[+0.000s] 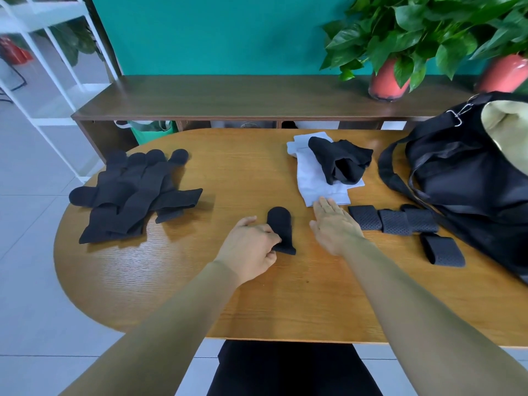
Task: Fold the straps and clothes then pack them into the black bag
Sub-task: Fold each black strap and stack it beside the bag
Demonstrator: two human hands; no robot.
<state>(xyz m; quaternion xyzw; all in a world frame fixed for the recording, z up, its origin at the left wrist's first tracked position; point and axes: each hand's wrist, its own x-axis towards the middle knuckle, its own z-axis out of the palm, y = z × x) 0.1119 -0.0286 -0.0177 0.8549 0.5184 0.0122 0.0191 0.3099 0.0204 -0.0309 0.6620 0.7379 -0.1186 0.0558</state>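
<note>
Left hand [248, 247] fingers pinch the black folded fabric strap [281, 231] mid-tabletop, well left of the black bag [457, 172]; its long axis runs away from the person; right hand [334, 224] lies released, nearer the bag.

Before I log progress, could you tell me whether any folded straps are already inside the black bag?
No: the four folded straps lie on the table beside the black bag, whose visible opening shows only pale lining.
</note>
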